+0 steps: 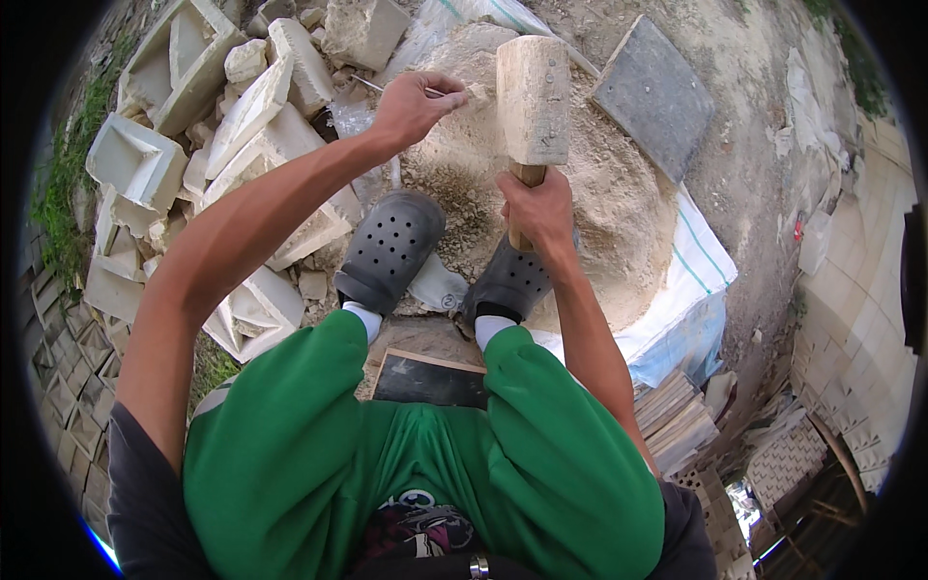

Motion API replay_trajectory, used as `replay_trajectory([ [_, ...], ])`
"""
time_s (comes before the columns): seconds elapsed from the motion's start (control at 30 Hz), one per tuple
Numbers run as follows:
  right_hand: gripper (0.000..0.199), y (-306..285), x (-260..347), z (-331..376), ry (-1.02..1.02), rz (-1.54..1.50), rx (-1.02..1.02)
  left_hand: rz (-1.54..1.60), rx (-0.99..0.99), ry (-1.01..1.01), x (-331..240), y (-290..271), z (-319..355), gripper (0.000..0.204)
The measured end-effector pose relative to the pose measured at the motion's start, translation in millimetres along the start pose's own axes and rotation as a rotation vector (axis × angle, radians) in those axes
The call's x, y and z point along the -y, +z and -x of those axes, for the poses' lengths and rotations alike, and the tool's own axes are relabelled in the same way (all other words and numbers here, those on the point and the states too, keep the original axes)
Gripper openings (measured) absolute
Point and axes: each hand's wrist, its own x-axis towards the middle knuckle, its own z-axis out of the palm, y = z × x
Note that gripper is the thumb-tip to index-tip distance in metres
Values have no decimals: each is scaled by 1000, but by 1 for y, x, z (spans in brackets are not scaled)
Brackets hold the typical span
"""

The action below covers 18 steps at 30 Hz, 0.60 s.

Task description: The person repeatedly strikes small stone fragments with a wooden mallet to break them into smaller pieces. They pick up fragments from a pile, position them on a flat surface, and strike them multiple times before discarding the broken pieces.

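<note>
My right hand (539, 208) is wrapped around the handle of a large wooden mallet (533, 101), its blocky head upright and dusted with pale powder. To its left, my left hand (418, 104) is closed in a pinch over a mound of crumbled pale material (619, 232). A small pale lump shows by those fingertips, but I cannot make out what is gripped. A thin rod (366, 84) sticks out beside the left wrist; whether the hand touches it is unclear. Both feet, in grey clogs (391, 246), rest at the mound's near edge.
Broken white plaster-like mould pieces (280, 145) are heaped on the left. A grey square slab (654, 99) lies at the far right of the mound. White woven sacking (704, 242) spreads beneath the mound. A dark board (430, 379) is between my legs, and stacked pale slats (677, 416) stand right.
</note>
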Motion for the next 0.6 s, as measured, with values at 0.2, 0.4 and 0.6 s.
replay_trajectory([
  [0.2, 16, -25, 40, 21, -316, -289, -65, -4, -41, 42, 6, -1, 3, 27],
  [0.4, 19, 14, -5, -5, -374, -8, -94, 53, -43, 48, 6, 4, 0, 27],
  [0.6, 9, -11, 19, -2, -89, -132, -36, 67, -10, -9, 4, 1, -1, 27],
])
